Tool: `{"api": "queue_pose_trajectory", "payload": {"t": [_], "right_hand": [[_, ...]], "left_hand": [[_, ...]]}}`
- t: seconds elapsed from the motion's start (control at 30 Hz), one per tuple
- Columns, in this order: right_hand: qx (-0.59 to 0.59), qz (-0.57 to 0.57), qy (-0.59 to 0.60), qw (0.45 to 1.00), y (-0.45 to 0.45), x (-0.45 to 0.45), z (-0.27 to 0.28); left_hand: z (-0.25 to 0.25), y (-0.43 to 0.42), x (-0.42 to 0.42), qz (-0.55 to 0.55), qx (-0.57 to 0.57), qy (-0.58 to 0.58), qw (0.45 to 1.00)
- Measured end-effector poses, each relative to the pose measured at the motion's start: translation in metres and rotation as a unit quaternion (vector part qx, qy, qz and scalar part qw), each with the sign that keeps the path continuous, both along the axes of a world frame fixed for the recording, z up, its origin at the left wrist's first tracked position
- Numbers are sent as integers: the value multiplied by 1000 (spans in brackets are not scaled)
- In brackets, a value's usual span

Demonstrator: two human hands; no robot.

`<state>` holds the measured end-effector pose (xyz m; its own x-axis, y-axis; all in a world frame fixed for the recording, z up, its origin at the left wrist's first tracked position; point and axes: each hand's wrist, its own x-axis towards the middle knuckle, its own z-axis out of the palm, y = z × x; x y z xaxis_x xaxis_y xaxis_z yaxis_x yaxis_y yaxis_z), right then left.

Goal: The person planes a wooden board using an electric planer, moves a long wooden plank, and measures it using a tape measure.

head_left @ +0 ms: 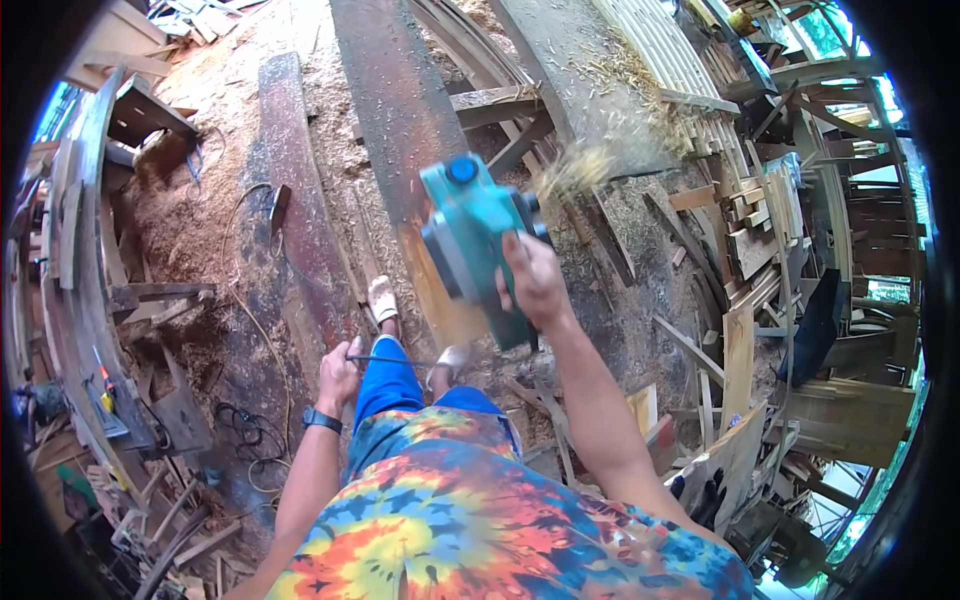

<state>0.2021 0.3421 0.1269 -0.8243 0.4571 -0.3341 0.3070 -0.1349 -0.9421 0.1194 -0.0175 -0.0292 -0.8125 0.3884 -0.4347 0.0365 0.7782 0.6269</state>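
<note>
Floor (235,372) w/ sawdust (165,235), long planks & cords.
Dk. brown plank (385,90) runs lengthwise thru the middle, paler at near end (428,275), elec. planer (480,225) on it; reddish plank (292,150) to its L w/ small dk. block (280,208) on top; wide grey board (585,115) to R, shavings (615,70) scattered on it. Thin yellowish cord (262,330) & tangled blk. cable (248,432) lie on floor, L side; misc. wood scraps (690,345) on R.
</note>
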Motion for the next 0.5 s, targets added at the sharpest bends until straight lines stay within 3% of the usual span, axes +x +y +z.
{"api": "queue_pose_trajectory", "payload": {"t": [0.13,0.23,0.33,0.5], "right_hand": [[33,13,17,999,31,-74,-12],[40,22,5,999,34,-82,-9],[34,17,4,999,14,-41,-3],[21,1,-35,999,-39,104,1]], "left_hand": [[3,-2,-3,17,17,-9,1000],[6,-3,4,20,33,5,999],[-3,-11,13,18,-7,-5,1000],[6,-3,33,-9,-25,-11,1000]]}}
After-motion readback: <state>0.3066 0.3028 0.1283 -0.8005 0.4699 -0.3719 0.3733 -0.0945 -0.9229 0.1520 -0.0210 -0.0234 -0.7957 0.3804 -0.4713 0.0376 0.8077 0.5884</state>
